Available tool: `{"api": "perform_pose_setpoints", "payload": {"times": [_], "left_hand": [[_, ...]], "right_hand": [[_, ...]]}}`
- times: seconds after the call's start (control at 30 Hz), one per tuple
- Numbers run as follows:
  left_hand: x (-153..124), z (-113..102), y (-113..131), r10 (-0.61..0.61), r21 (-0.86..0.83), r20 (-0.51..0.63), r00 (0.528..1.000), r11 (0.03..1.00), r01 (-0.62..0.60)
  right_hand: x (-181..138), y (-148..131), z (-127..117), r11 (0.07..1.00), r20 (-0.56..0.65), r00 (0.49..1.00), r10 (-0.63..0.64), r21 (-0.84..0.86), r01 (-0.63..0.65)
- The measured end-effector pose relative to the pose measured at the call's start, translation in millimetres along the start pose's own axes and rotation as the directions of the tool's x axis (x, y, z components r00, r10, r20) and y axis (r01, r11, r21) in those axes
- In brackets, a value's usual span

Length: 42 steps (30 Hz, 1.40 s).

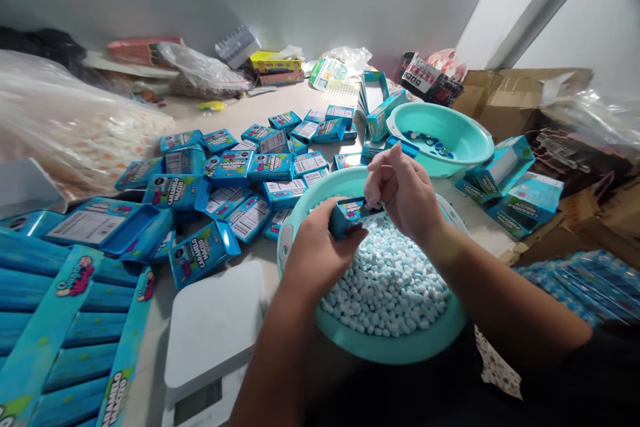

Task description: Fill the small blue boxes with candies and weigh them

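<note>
My left hand [317, 250] is wrapped round a small blue candy box [347, 217], held tilted above a turquoise basin [390, 349]. At the box's right end is my right hand [403, 190], its fingers curled in; whatever they hold is hidden. Below both hands, pale blue and white candies [393, 280] are heaped in the basin. Left of the basin lies a loose pile of blue candy boxes [270, 167], several with their end flaps open. A white kitchen scale [215, 327] stands near my left forearm.
Behind on the right, a second turquoise basin [470, 137] holds small blue and white pieces. Larger blue cartons [533, 200] stand beside it. Stacked blue packs [75, 340] fill the front left. A clear bag [75, 127] and cardboard boxes [510, 97] flank the table.
</note>
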<state>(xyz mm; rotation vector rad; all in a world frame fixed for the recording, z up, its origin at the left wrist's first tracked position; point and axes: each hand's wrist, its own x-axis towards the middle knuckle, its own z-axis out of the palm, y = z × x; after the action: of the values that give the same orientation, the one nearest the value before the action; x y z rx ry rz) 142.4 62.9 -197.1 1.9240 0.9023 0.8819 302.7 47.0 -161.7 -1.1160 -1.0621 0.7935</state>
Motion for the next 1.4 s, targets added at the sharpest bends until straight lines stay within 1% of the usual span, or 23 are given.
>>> {"api": "perform_pose_setpoints", "payload": {"times": [0.1,0.17,0.27,0.33,0.4,0.47,0.53,0.57,0.63,0.67,0.73,0.77,0.8,0.83,0.87,0.9,0.93,0.97,1.03,1.1,1.23,1.33,1.4], "left_hand": [[0,0,-1,0.048,-0.002,0.052,0.998,0.999,-0.048],[0,1,0,0.061,0.014,0.063,0.996,0.998,-0.062],[0,1,2,0.028,0.054,0.048,0.998,0.998,-0.031],[0,1,4,0.022,0.065,0.034,0.999,0.998,-0.024],[1,1,3,0.025,0.058,0.003,1.0,0.998,-0.025],[1,1,2,0.011,0.022,-0.041,0.999,1.0,-0.01],[0,1,1,-0.017,-0.016,-0.077,0.997,1.0,0.016],[-1,1,1,-0.025,-0.021,-0.086,0.996,1.0,0.023],[-1,1,1,-0.021,-0.003,-0.086,0.996,1.0,0.021],[-2,1,1,-0.016,0.008,-0.087,0.996,1.0,0.016],[-1,1,0,-0.005,0.007,-0.123,0.992,1.0,0.006],[-1,1,-1,-0.001,-0.002,-0.162,0.987,1.0,0.001],[-1,0,-3,0.001,-0.012,-0.208,0.978,1.0,-0.003],[0,0,-4,0.0,-0.02,-0.252,0.968,1.0,-0.005],[0,-1,-6,-0.004,-0.028,-0.286,0.958,1.0,-0.004],[0,-1,-7,-0.008,-0.035,-0.304,0.953,0.999,-0.002],[0,-1,-8,-0.01,-0.04,-0.306,0.952,0.999,-0.003],[0,-1,-9,-0.008,-0.045,-0.295,0.955,0.999,-0.006],[0,-1,-10,0.002,-0.05,-0.261,0.965,0.999,-0.015],[0,0,-11,0.009,-0.052,-0.239,0.971,0.998,-0.022],[1,1,-13,0.002,-0.057,-0.214,0.977,0.998,-0.015],[2,1,-11,0.008,-0.038,-0.187,0.982,0.999,-0.016],[2,0,-9,0.022,-0.028,-0.159,0.987,0.999,-0.027]], "right_hand": [[2,1,0,1.0,-0.002,1.0,-0.01,0.009,0.01],[4,2,1,0.999,0.016,0.999,-0.028,0.036,0.027],[4,3,0,0.992,0.109,0.992,-0.059,0.121,0.045],[3,2,-2,0.991,0.143,0.987,-0.076,0.118,0.06],[1,1,-8,0.994,0.112,0.988,-0.109,-0.016,0.111],[-1,0,-16,0.954,0.119,0.984,-0.133,-0.253,0.159],[-2,-1,-26,0.875,0.207,0.975,-0.077,-0.455,0.165],[-2,-1,-30,0.843,0.249,0.968,-0.025,-0.516,0.154],[1,2,-38,0.811,0.271,0.961,0.057,-0.574,0.113],[4,4,-42,0.807,0.247,0.964,0.097,-0.586,0.069],[11,12,-50,0.796,0.167,0.963,0.213,-0.6,-0.072],[13,17,-54,0.769,0.142,0.948,0.285,-0.624,-0.138],[15,23,-58,0.72,0.14,0.923,0.358,-0.671,-0.177],[15,28,-62,0.646,0.159,0.892,0.424,-0.743,-0.175],[13,32,-65,0.556,0.194,0.857,0.478,-0.822,-0.124],[8,35,-68,0.466,0.239,0.818,0.523,-0.884,-0.04],[2,37,-70,0.399,0.284,0.777,0.562,-0.916,0.046],[-5,37,-71,0.366,0.322,0.736,0.595,-0.924,0.109],[-21,34,-72,0.384,0.384,0.674,0.631,-0.91,0.159],[-34,28,-73,0.424,0.416,0.641,0.645,-0.893,0.152],[-45,22,-71,0.439,0.398,0.645,0.652,-0.892,0.108],[-42,23,-64,0.458,0.393,0.638,0.662,-0.886,0.07],[-39,24,-58,0.457,0.379,0.647,0.662,-0.888,0.052]]}}
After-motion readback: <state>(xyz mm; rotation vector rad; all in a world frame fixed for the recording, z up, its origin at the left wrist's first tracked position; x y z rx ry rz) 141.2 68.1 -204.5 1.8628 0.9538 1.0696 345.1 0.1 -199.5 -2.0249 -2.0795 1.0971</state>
